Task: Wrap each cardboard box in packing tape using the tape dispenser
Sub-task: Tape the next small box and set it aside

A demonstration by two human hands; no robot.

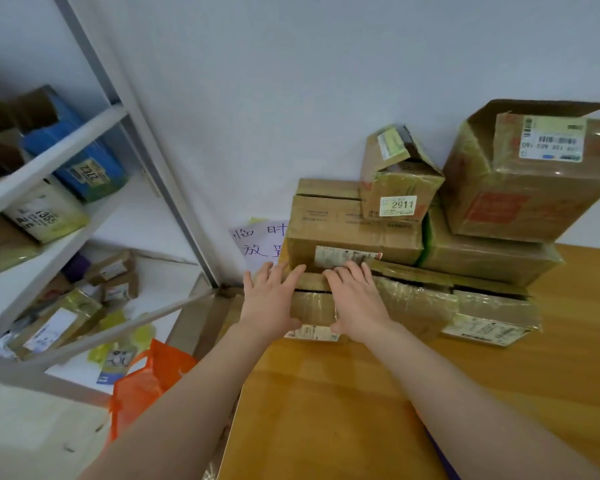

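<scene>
Reaching across a wooden table (361, 393), a person lays both hands on a flat cardboard box (312, 308) at the bottom of a stack, below and in front of the small box labelled 2911 (395, 188). The left hand (271, 301) and right hand (355, 299) rest side by side on it. Their fingers are straight and spread over its top edge, with the thumbs against its front face, and neither hand holds a tool. No tape dispenser is in view. Glossy tape shows on the flat box, on the low box (492, 306) below and right of the 2911 box, and on the large box (534, 188) to its right, whose top flap stands open. Whether any is fully wrapped cannot be told. The work appears to be at the stage of picking a box from the pile, with fresh taping not yet begun.
</scene>
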